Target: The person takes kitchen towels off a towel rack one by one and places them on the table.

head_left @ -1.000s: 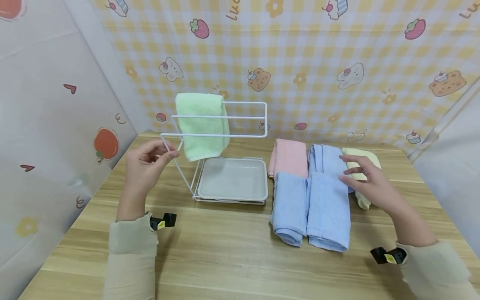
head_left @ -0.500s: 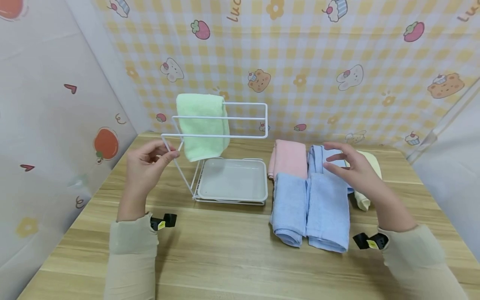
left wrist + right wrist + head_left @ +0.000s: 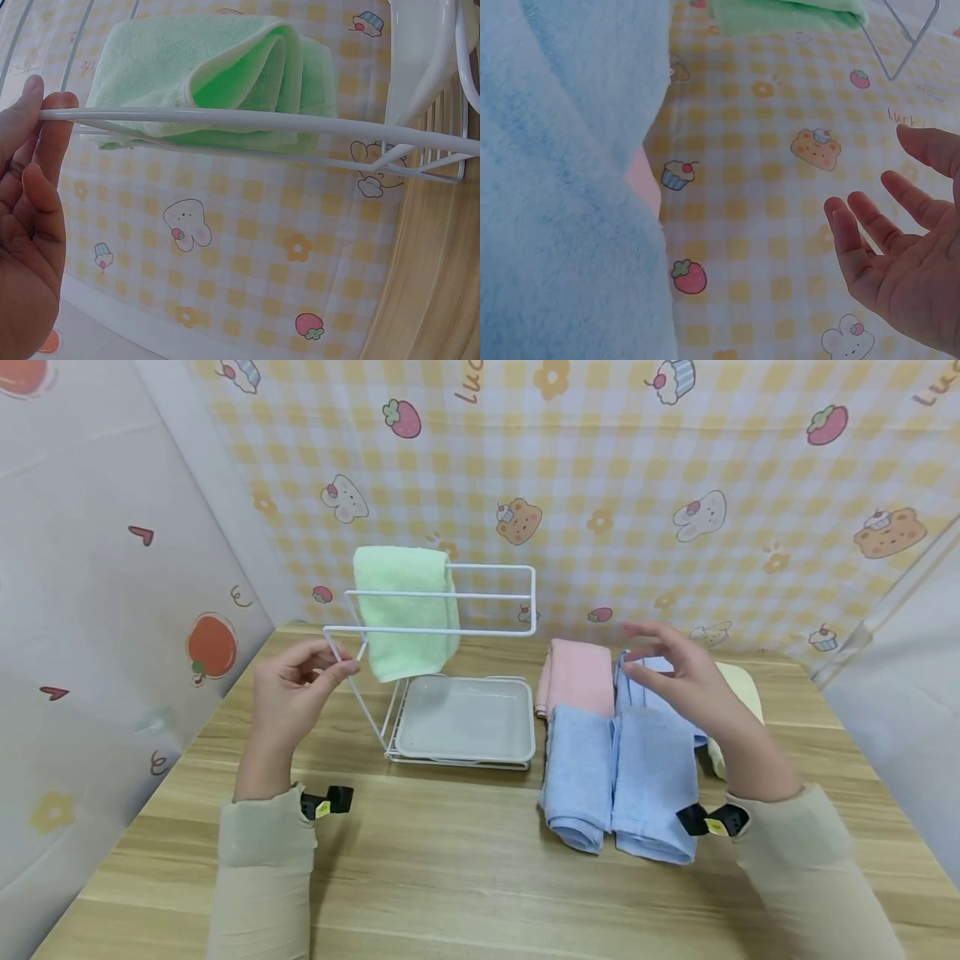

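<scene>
My left hand [image 3: 294, 689] pinches the slanted side wire of a white towel rack [image 3: 420, 631] between thumb and fingers; the left wrist view shows the same grip. A folded light green towel [image 3: 405, 610] hangs over the rack's rear bar. My right hand [image 3: 693, 689] is raised above the folded blue towels [image 3: 654, 777], its fingers spread and loosely bent with nothing between them. In the right wrist view, a blue towel [image 3: 570, 225] fills the left side, apart from the hand.
A grey tray [image 3: 465, 718] sits in the rack's base. To its right lie a folded pink towel [image 3: 579, 677], another blue towel [image 3: 577, 777] and a pale yellow towel [image 3: 742, 689], partly behind my right hand. A patterned cloth [image 3: 600, 468] covers the back wall.
My right hand has moved left and slightly away from me, from beside the yellow towel to above the rear blue towel. The left hand still holds the rack in the same spot.
</scene>
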`<state>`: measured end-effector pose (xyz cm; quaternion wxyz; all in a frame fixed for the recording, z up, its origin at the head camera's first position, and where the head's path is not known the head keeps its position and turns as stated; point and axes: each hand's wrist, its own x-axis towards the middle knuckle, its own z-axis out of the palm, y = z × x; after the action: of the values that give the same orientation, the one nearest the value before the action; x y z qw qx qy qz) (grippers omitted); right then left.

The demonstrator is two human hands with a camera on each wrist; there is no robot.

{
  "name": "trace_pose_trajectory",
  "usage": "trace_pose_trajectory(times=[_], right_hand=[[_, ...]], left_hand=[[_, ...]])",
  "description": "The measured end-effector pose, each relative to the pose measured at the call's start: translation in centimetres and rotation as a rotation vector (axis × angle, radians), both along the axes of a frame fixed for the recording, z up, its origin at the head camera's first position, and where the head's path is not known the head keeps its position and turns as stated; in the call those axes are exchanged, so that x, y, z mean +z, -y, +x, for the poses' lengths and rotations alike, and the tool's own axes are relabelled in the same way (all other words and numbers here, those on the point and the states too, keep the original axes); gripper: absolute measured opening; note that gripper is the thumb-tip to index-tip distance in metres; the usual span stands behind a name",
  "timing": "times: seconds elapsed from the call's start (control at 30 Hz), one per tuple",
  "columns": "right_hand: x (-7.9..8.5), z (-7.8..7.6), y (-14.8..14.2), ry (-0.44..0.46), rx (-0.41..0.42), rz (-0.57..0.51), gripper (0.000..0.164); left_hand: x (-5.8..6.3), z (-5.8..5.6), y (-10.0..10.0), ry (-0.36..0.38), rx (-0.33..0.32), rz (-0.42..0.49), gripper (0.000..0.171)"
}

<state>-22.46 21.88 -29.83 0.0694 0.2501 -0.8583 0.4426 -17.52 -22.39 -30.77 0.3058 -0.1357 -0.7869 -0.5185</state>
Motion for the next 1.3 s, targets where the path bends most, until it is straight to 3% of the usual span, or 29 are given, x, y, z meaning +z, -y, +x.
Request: trace_pose_trajectory(times=[1.0,1.3], right_hand=[[6.9,-2.0,8.1,-0.061,0.122,-0.210,0.040],[8.8,-3.2,10.9,-0.084,0.165,-0.191,0.037]], left_hand=[[-0.1,-0.1,-0.1,-0.010,0.008,0.004,0.008],[-0.2,-0.2,0.0,-0.025,-0.003,0.008,0.008]])
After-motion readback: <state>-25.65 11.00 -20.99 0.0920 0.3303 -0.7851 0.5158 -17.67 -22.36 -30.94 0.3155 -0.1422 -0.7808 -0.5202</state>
